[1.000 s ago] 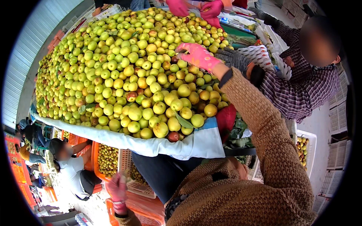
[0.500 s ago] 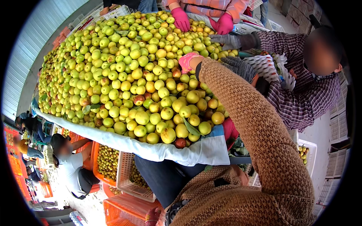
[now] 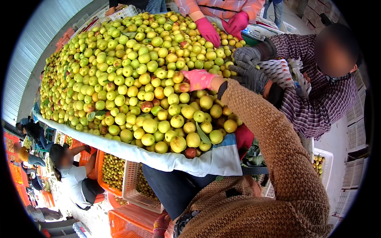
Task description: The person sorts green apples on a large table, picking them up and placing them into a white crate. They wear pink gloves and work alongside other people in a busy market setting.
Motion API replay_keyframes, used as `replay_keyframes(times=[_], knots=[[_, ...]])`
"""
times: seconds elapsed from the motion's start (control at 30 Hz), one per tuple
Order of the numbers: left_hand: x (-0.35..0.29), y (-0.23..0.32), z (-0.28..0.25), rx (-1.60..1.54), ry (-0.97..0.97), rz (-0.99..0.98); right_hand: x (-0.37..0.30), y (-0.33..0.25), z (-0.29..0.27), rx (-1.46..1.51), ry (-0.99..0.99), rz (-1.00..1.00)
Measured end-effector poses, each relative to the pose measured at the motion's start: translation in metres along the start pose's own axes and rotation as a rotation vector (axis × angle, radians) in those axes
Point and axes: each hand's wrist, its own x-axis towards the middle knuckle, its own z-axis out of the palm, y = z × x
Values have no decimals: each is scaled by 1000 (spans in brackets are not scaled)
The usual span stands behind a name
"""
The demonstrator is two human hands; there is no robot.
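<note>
My right hand [image 3: 199,80], in a pink patterned glove, reaches from a brown knitted sleeve onto a heap of yellow-green jujube-like fruit [image 3: 131,79]. Its fingers stretch forward, with the tips against a brownish-red fruit [image 3: 183,87]. No fruit shows lifted in it. Beside the dark jeans at the lower edge is a small reddish gloved hand [image 3: 160,223]; I cannot tell whether it is my left, nor what its fingers do. A crimson shape [image 3: 243,138], perhaps a glove, sits by the heap's near right corner, partly behind my sleeve.
A pale blue-white cloth [image 3: 158,156] edges the table. Across it, a co-worker's pink gloves [image 3: 208,31] work. At right, another's grey gloves [image 3: 254,71] are beside white foam netting [image 3: 278,71]. Below stand an orange crate [image 3: 104,186] and a pale crate [image 3: 129,190] of fruit.
My right hand has moved left and slightly down over the heap, and brownish fruit by its fingertips has shifted left. The grey gloves have come together; one pink glove across has reached further in.
</note>
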Motion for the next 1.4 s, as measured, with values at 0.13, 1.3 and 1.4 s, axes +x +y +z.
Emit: replay_keyframes(times=[0.13, 1.3, 1.4], knots=[[2, 33, -30, 91, 20, -46, -24, -32, 18, 237, 172, -170], [116, 405, -187, 363, 367, 1029, -110, 35, -7, 149, 539, 51], [117, 410, -187, 362, 367, 1014, -55, 47, -4, -131, 131, 180]])
